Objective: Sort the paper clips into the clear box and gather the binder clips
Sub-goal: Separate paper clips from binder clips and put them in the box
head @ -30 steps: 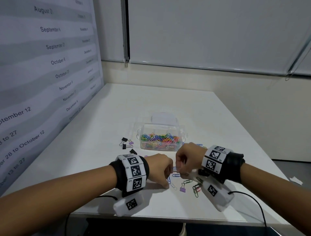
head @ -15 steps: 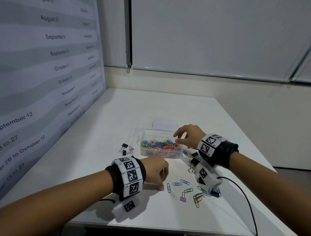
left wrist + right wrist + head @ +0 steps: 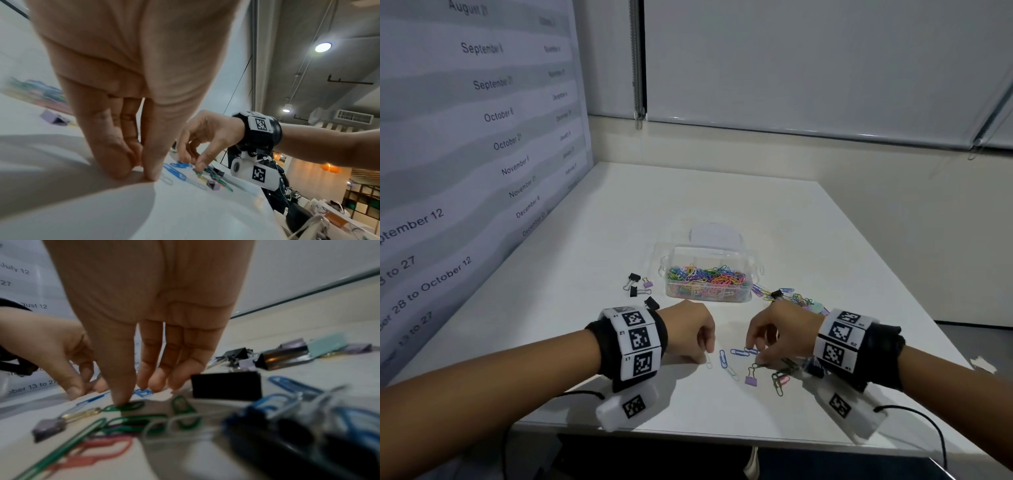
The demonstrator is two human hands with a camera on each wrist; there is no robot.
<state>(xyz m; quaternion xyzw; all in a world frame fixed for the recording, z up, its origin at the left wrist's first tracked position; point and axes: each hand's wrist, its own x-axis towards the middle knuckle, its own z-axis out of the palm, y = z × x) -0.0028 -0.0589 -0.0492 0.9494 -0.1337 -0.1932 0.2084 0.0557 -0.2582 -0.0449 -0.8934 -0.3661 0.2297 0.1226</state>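
Note:
The clear box (image 3: 671, 256) stands mid-table, holding many coloured paper clips. Loose paper clips (image 3: 726, 361) lie between my hands near the front edge. My right hand (image 3: 755, 354) reaches down among them with fairly straight fingers. Its thumb presses a green paper clip (image 3: 125, 406) and its fingers touch a blue paper clip (image 3: 142, 392). My left hand (image 3: 705, 347) rests with curled fingers, tips together on the table beside a white paper clip (image 3: 709, 360), and I see nothing between them. A purple binder clip (image 3: 751, 380) lies in front of the right hand.
Three black binder clips (image 3: 634, 292) and a small purple one (image 3: 648, 283) lie left of the box. A mixed pile of clips (image 3: 792, 298) lies to its right. The box lid (image 3: 715, 234) sits behind it. A black binder clip (image 3: 226, 384) lies by my right fingers.
My right hand went from the loose clips to the box and has come back down onto the clips near the front. My left hand has stayed about where it was.

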